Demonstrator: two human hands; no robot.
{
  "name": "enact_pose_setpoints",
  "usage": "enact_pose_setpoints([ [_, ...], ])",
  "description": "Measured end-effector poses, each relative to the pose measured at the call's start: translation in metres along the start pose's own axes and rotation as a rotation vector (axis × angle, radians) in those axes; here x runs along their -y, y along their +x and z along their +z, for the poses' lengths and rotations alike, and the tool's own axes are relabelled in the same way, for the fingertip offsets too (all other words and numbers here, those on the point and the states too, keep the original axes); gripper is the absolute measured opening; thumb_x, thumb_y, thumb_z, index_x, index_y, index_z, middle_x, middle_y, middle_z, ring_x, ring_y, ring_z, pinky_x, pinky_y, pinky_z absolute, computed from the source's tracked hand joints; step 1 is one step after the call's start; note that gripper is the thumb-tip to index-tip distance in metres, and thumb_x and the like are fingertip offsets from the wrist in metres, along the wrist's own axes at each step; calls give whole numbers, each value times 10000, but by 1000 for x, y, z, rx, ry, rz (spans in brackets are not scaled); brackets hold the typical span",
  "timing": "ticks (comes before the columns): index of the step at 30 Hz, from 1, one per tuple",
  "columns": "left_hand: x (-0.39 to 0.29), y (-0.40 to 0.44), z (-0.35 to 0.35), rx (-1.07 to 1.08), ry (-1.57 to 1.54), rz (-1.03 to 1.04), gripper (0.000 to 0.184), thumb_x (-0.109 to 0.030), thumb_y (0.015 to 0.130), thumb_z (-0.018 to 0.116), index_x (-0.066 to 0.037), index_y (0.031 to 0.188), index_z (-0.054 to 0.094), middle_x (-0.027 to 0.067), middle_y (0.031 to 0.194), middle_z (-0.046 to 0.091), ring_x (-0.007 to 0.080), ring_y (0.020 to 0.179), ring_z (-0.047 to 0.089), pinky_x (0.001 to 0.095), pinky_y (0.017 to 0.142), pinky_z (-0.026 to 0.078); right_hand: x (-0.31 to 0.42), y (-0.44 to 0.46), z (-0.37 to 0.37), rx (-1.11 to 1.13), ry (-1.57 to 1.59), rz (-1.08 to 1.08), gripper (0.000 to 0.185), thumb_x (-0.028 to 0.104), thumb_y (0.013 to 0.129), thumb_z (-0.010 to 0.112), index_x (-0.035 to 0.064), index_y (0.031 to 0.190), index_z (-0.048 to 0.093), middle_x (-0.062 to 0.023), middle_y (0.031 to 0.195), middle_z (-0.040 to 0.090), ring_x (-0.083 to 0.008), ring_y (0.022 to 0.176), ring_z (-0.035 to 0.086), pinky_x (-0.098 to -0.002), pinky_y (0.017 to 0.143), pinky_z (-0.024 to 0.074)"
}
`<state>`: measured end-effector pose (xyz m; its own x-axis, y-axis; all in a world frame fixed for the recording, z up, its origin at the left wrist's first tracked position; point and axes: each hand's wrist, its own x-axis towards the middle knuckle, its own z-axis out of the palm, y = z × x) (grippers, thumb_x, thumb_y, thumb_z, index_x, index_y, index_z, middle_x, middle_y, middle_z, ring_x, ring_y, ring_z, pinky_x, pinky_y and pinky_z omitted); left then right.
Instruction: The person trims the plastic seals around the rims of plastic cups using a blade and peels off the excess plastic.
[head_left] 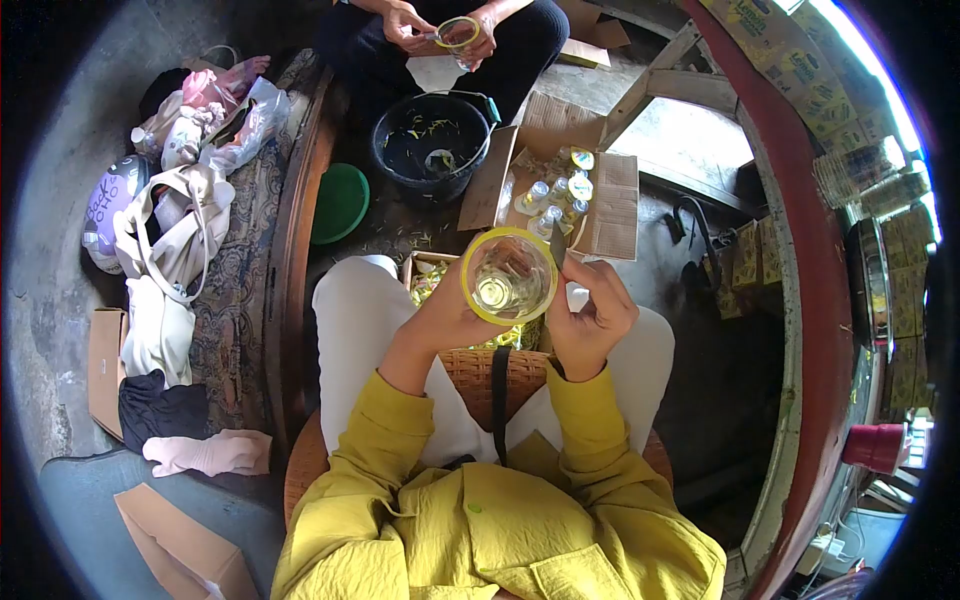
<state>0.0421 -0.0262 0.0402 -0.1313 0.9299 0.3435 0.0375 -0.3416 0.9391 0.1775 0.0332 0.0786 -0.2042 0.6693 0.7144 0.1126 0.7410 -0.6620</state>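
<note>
A clear cup with a yellow rim [510,277] is tipped with its mouth toward me, so I look down into it. My left hand [438,318] is wrapped round its left side. In my right hand [595,318] is a small knife [557,243], pinched between closed fingers, its grey blade pointing up beside the right edge of the rim. The knife's handle is hidden in the fingers. Just beneath the cup, a box [408,268] between my knees holds yellow-green scraps.
Another person's hands [405,25] hold a similar yellow-rimmed cup [457,33] across from me. Between us are a black bucket [385,150] with scraps, a green lid [340,205] and an open cardboard box [620,205] of several clear cups. Bags [180,225] lie left; stacked yellow cartons [800,65] stand right.
</note>
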Motion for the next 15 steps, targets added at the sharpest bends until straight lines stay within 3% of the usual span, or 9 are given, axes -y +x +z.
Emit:
enact_pose_setpoints([
  [15,3,-5,-5,-110,-95,72,740,-69,639,675,-19,1266,284,101,1188,416,194,1105,428,316,929,352,11,-12,8,-50,0,15,209,-69,631,655,-16,832,641,-112,695,605,-169,601,580,-244,559,453],
])
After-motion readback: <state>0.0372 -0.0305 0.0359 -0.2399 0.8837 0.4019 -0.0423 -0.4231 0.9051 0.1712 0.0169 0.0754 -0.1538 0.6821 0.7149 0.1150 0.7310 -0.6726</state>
